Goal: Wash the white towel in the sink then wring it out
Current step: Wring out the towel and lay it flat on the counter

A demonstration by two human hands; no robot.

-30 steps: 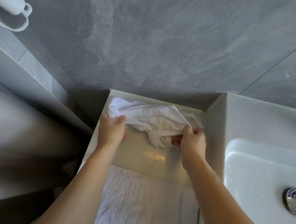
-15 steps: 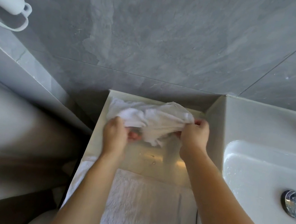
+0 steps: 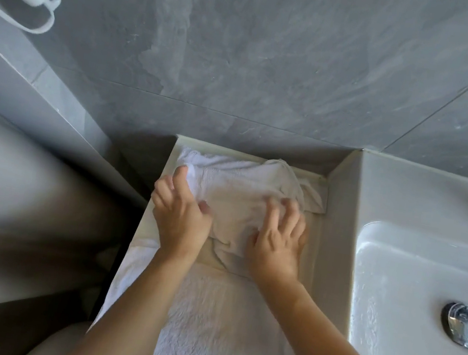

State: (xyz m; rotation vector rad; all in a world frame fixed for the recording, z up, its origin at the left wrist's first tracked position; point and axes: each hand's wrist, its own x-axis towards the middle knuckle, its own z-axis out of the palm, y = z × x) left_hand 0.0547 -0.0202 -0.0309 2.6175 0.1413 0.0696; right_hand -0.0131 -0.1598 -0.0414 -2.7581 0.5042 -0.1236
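Grey stone-look wall tiles (image 3: 278,46) fill the upper frame. One white ceramic sink basin (image 3: 424,284) sits at the right edge, holding only its chrome drain plug (image 3: 464,325). Two white towels show: a fluffy terry one (image 3: 218,328) draped low in the centre, and the crumpled white towel (image 3: 240,184) on the cream recessed ledge (image 3: 311,251), left of the basin. The left hand (image 3: 180,215) and right hand (image 3: 277,242) press on it with spread fingers, seemingly not gripping.
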